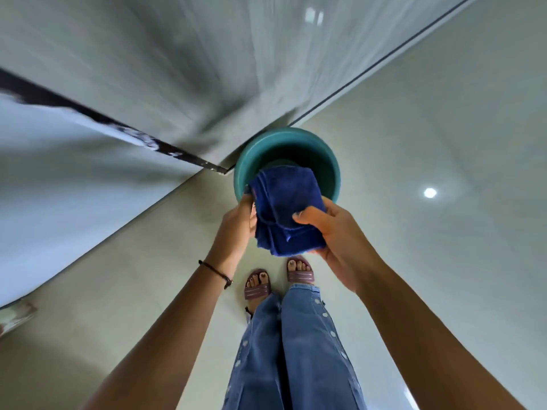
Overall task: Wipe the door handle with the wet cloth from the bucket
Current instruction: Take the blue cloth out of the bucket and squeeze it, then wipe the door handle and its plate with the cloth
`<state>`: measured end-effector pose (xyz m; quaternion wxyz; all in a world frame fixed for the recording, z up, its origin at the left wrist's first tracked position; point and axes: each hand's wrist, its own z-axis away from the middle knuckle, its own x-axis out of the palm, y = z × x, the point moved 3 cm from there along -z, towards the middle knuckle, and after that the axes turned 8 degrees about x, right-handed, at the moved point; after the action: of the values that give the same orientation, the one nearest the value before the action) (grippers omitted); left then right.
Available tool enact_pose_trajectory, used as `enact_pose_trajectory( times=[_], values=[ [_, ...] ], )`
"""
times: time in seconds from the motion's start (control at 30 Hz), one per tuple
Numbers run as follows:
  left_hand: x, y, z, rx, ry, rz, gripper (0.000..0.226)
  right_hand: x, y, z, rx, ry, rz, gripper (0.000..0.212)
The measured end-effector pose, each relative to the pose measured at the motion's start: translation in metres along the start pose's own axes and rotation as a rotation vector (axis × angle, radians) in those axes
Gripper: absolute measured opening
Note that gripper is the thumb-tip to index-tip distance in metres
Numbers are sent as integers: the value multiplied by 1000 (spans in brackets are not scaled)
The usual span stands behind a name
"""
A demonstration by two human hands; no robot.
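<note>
Here, blue cloth (pixel 285 208) pinched between both hands — left hand (pixel 238 223), right hand (pixel 331 235), above bucket (pixel 331 164)

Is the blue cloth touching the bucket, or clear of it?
Cannot tell. The head view looks straight down: the blue cloth, gripped by the left hand and right hand, overlaps the bucket rim, hiding any gap.

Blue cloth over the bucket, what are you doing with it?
A person is standing on the tiled floor and holding a folded blue cloth in both hands, right above a teal bucket that sits by the bottom of the door. The left hand pinches one edge and the right hand grips the other side. The door handle is not in view, so no wiping has started yet.
</note>
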<state>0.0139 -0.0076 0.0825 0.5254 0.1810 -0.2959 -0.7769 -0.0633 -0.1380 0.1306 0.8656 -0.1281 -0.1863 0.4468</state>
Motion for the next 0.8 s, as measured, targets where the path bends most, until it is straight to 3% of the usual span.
enact_pose_trajectory(
  times=[0.17,0.3,0.47,0.6,0.7,0.8],
  values=[
    [-10,74,159,100,-73,443,63,50,-33,138,-135,-20,229,26],
    [-38,101,266,229,120,401,45,99,-37,231,-327,-4,551,21],
    [-88,115,389,332,370,465,20,155,-6,318,-482,-67,695,30],
    [-153,109,472,455,534,437,18,216,25,379,-694,-134,905,58],
    [-205,92,514,507,626,440,20,280,60,413,-903,-259,1136,64],
    [-263,60,559,556,670,457,23,350,124,439,-889,-382,1256,73]
  ],
)
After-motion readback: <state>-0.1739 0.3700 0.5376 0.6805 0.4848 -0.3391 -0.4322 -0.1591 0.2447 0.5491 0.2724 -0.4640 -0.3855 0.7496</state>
